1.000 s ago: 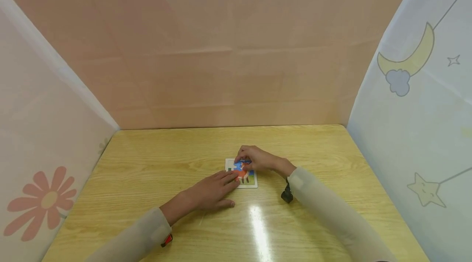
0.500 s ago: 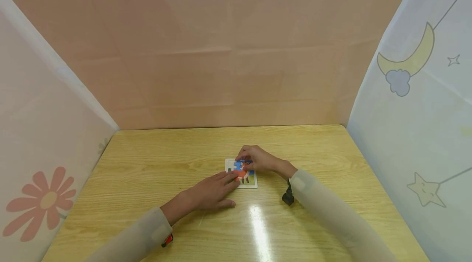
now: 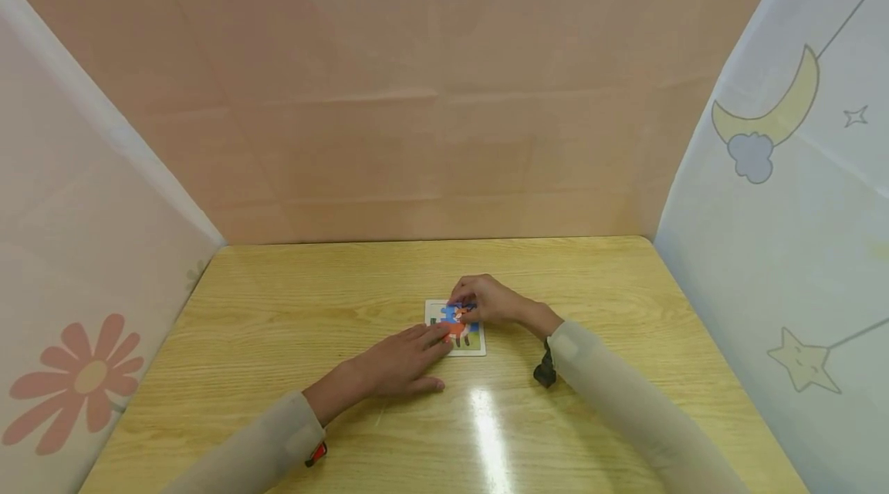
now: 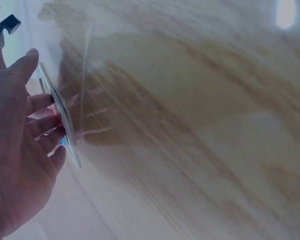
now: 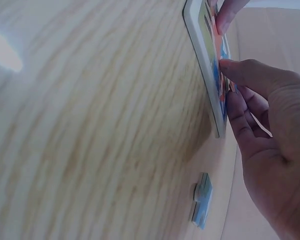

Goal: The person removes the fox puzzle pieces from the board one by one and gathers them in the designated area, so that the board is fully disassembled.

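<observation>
A small jigsaw puzzle (image 3: 474,340) in a white-bordered frame lies on the table, with an orange animal on blue and green. My left hand (image 3: 406,360) rests its outstretched fingertips on the puzzle's left side; in the left wrist view the left hand (image 4: 27,135) reaches over the frame (image 4: 72,140). Above the upper right part, my right hand (image 3: 489,299) bends over the puzzle. In the right wrist view, thumb and fingers of the right hand (image 5: 270,110) pinch a puzzle piece (image 5: 233,86) at the picture's surface. The fingers hide most of that piece.
A loose blue puzzle piece (image 5: 202,200) lies on the table beside the frame in the right wrist view. The wooden table (image 3: 312,285) meets a peach cloth wall (image 3: 437,131) at the back. Printed cloths hang left and right.
My right hand has shifted slightly to the right over the puzzle, uncovering a little more blue near its top. The left hand stays in place.
</observation>
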`<state>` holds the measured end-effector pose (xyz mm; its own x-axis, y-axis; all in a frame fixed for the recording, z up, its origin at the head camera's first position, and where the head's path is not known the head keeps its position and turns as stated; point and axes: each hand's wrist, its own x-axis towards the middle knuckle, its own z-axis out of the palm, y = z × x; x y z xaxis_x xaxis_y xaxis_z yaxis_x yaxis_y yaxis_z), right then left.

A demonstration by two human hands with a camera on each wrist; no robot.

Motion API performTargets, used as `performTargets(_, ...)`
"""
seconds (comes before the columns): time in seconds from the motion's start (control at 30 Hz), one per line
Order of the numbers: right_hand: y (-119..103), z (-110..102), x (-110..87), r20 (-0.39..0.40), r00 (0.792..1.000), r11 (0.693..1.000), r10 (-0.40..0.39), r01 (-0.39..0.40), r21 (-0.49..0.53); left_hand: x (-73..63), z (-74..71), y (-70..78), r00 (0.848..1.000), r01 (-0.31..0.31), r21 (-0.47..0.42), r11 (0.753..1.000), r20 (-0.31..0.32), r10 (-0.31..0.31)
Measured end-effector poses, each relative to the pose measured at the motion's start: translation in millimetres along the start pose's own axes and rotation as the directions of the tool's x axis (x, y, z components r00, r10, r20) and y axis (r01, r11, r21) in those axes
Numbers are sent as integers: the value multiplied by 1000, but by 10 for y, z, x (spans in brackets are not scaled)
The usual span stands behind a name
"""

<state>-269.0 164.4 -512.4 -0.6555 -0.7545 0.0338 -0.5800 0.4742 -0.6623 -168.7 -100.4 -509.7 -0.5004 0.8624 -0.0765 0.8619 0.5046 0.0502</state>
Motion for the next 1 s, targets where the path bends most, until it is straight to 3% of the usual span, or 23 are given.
performTargets(0.53, 27, 54, -26, -59, 998, 1000, -22, 21, -15, 4, 20, 15, 999, 23, -10, 1000, 32, -22)
performTargets(1.0, 69, -8, -101, -97, 995, 998, -28, 22, -58, 5, 18, 10, 1000, 11, 23, 1000, 13, -12)
